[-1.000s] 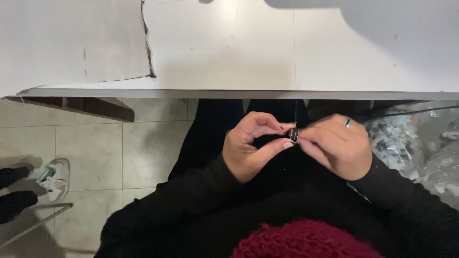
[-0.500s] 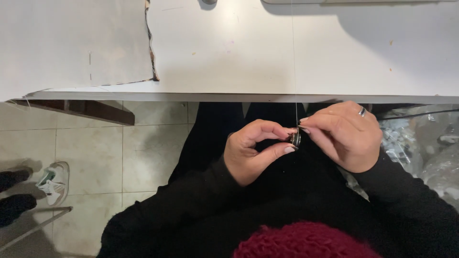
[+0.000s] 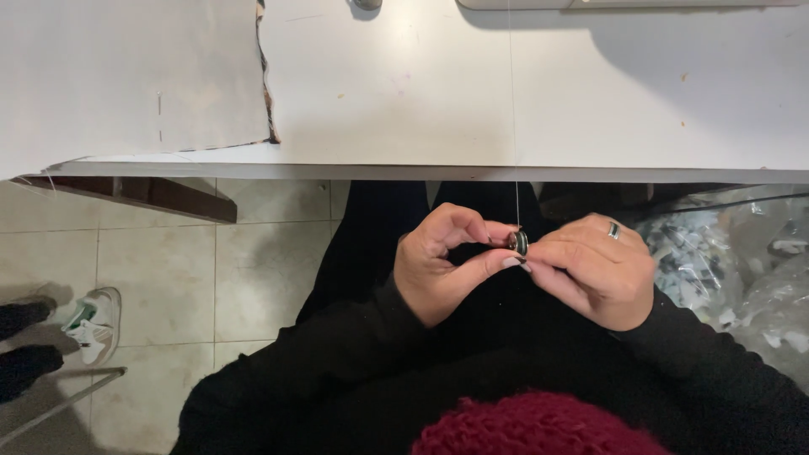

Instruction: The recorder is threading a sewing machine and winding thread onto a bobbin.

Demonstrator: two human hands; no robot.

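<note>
Below the table's front edge, over my lap, my left hand (image 3: 442,265) and my right hand (image 3: 594,270) meet fingertip to fingertip. Between them sits a small round metal bobbin (image 3: 518,243), pinched by the thumb and fingers of both hands. A thin thread (image 3: 512,109) runs straight up from the bobbin across the white table (image 3: 472,93) to the top of the view. My right hand wears a ring. Black sleeves cover both arms.
A white sheet of fabric (image 3: 126,76) with a dark patterned edge lies on the table's left part. The base of a grey machine (image 3: 624,3) shows at the top. Clear bags of scraps (image 3: 733,253) sit at the right, and another person's shoe (image 3: 91,324) on the tiled floor at left.
The view has tilted so more of the table shows. My hands stay together on the bobbin, and my right hand has turned slightly; the thread stays taut upward.
</note>
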